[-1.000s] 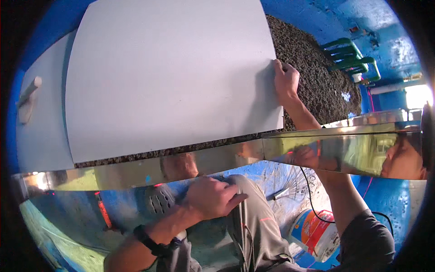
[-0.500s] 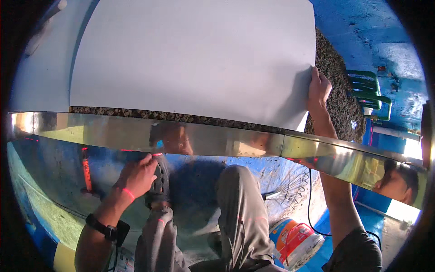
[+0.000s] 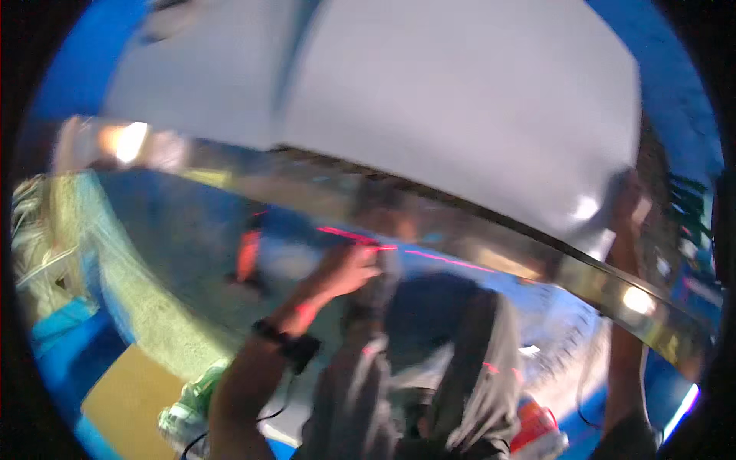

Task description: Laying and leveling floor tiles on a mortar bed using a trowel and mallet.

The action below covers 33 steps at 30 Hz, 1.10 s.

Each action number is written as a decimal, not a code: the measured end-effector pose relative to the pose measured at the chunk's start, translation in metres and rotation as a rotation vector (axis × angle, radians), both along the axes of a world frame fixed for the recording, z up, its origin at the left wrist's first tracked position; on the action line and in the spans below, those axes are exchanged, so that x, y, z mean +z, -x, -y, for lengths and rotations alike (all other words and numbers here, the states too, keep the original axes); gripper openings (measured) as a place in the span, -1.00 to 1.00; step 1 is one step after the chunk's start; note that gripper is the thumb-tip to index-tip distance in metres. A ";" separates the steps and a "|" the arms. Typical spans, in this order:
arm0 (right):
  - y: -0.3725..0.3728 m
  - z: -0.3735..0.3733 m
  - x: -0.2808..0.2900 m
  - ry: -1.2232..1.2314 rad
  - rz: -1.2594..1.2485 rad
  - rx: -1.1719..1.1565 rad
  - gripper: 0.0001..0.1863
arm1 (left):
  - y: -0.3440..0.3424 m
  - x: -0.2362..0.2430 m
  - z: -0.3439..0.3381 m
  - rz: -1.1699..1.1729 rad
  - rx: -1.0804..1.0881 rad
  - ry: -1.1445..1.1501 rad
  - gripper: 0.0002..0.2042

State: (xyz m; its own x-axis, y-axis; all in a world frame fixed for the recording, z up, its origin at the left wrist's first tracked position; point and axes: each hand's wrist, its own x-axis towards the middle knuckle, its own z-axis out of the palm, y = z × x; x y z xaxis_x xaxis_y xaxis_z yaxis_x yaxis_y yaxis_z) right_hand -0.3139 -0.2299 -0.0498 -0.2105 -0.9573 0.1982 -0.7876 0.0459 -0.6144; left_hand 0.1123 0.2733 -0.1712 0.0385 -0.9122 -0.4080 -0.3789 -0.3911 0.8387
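Note:
A large white sheet (image 3: 468, 100) lies on a bed of dark grit (image 3: 652, 149), above a shiny metal band (image 3: 475, 245). At its right edge my right hand (image 3: 630, 203) is closed on the sheet, my forearm passing behind the band. My left hand (image 3: 346, 270) sits just below the band's lower edge, fingers curled in; blur hides whether anything is between them. A red laser line (image 3: 448, 261) runs beside those fingertips. On my left wrist is a black band with a small dark device (image 3: 300, 351) and a cable.
Another pale sheet (image 3: 207, 84) lies at upper left. An orange-handled tool (image 3: 247, 257) stands left of my left hand. Cardboard (image 3: 130, 395) and a green-white plastic bag (image 3: 195, 399) lie lower left. A red and white bucket (image 3: 537, 433) stands beside my knee, near a rake head (image 3: 567, 337).
The view has swung and blurred, shifting the scene rightward and tilting the band. My right hand still holds the sheet's edge; my left hand remains below the band.

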 end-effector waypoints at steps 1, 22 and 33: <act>0.007 0.005 -0.004 -0.009 -0.004 0.023 -0.49 | -0.002 -0.004 -0.004 0.088 -0.022 0.002 -0.73; 0.025 0.052 -0.083 0.103 -0.160 0.150 -0.37 | -0.013 0.165 0.025 0.455 0.211 0.466 -0.73; 0.014 0.053 -0.094 0.185 -0.148 0.132 -0.37 | 0.039 0.185 0.203 0.927 -0.064 0.022 0.10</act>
